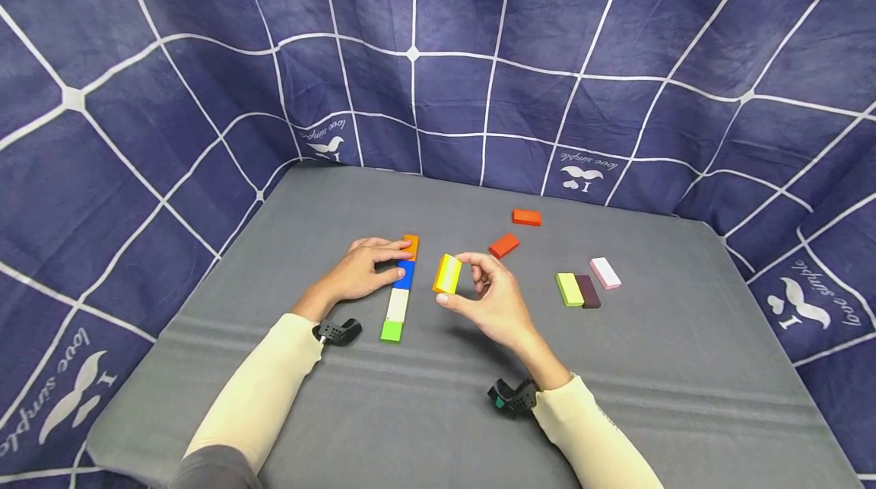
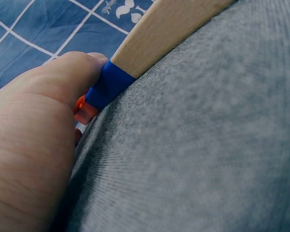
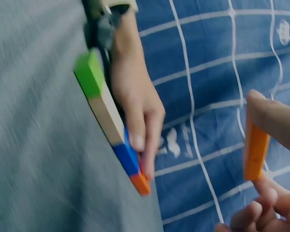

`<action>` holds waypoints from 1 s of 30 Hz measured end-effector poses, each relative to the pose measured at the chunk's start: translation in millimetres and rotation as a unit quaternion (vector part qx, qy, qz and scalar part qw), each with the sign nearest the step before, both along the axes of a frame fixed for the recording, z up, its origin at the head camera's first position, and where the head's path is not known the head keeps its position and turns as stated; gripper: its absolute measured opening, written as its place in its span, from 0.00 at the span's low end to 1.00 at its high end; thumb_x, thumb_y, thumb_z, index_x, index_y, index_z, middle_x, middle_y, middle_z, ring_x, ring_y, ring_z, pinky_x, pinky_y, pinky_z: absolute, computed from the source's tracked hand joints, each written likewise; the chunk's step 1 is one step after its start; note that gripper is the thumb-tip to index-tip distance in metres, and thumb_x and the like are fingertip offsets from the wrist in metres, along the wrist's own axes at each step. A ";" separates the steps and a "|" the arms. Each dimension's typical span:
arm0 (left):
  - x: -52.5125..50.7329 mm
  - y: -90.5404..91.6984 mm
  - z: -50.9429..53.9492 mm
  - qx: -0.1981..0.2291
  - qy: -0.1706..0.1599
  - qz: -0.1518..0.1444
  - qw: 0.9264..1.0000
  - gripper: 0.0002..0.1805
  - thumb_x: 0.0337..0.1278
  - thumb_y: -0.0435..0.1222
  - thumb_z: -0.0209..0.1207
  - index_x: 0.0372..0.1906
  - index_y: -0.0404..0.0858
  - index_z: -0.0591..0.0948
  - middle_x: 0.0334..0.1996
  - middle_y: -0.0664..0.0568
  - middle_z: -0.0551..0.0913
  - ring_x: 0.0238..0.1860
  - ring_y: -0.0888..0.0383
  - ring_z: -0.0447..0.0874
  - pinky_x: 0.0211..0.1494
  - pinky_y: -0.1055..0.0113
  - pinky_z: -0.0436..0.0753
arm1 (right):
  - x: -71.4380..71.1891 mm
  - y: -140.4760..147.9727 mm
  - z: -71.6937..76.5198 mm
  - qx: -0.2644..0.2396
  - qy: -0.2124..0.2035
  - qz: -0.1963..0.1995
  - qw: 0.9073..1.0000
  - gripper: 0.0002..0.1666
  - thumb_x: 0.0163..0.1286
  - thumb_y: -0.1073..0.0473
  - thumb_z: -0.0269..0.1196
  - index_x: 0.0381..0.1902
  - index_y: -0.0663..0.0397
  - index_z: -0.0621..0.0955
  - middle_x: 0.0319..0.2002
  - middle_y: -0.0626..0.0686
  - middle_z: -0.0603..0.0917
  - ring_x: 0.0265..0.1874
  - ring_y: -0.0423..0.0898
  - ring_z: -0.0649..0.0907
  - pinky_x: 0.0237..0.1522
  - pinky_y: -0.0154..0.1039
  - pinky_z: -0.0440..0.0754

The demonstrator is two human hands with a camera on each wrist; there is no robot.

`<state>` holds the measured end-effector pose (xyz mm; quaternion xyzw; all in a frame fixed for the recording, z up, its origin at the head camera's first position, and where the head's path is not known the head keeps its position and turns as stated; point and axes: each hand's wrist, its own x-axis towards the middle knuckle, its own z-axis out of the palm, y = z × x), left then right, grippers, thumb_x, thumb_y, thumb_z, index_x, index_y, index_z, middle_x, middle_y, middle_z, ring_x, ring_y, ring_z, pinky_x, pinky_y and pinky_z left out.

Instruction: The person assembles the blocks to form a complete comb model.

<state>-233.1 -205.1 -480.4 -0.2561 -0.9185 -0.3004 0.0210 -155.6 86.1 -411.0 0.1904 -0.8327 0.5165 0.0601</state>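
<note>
In the head view, my left hand (image 1: 364, 268) rests at the far part of a row of blocks on the grey surface. Its thumb touches the blue block (image 1: 404, 275), and its fingertips lie at the orange block (image 1: 411, 247). Nearer to me the row continues with a pale wooden block (image 1: 397, 306) and a green block (image 1: 391, 331). My right hand (image 1: 498, 304) pinches a yellow-orange block (image 1: 448, 274) between thumb and fingers, raised to the right of the row. Seen from the right wrist, that held block (image 3: 256, 151) looks orange.
Two red blocks (image 1: 526, 217) lie apart beyond my right hand. Farther right are a yellow-green block (image 1: 569, 289) and a dark brown block (image 1: 588, 291) side by side, with a pale pink block (image 1: 605, 273) nearby. A blue gridded cloth (image 1: 452, 93) hangs behind the grey table (image 1: 438, 413).
</note>
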 end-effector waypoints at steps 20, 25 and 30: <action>0.1 0.9 1.4 0.015 0.014 -0.018 1.000 0.23 0.65 0.51 0.63 0.63 0.55 0.81 0.70 0.63 0.74 0.68 0.55 0.70 0.73 0.48 0.55 | 39.8 -45.6 -22.5 -0.012 -0.080 0.063 0.995 0.34 0.48 0.49 0.81 0.53 0.38 0.80 0.36 0.65 0.74 0.27 0.37 0.67 0.29 0.28 0.66; -0.7 -0.6 0.2 0.015 0.016 -0.014 1.000 0.22 0.64 0.50 0.64 0.63 0.56 0.81 0.70 0.64 0.74 0.68 0.56 0.70 0.74 0.49 0.55 | 46.4 -54.1 -29.6 -0.002 -0.095 0.077 0.992 0.34 0.47 0.47 0.81 0.52 0.39 0.80 0.35 0.65 0.74 0.25 0.35 0.65 0.28 0.27 0.65; -0.5 -0.7 -0.7 0.021 0.021 -0.019 0.999 0.23 0.64 0.50 0.64 0.63 0.55 0.81 0.70 0.62 0.74 0.68 0.55 0.70 0.73 0.48 0.55 | 53.9 -60.7 -37.4 0.031 -0.100 0.083 0.991 0.35 0.45 0.44 0.82 0.51 0.37 0.80 0.36 0.60 0.76 0.26 0.36 0.67 0.30 0.28 0.67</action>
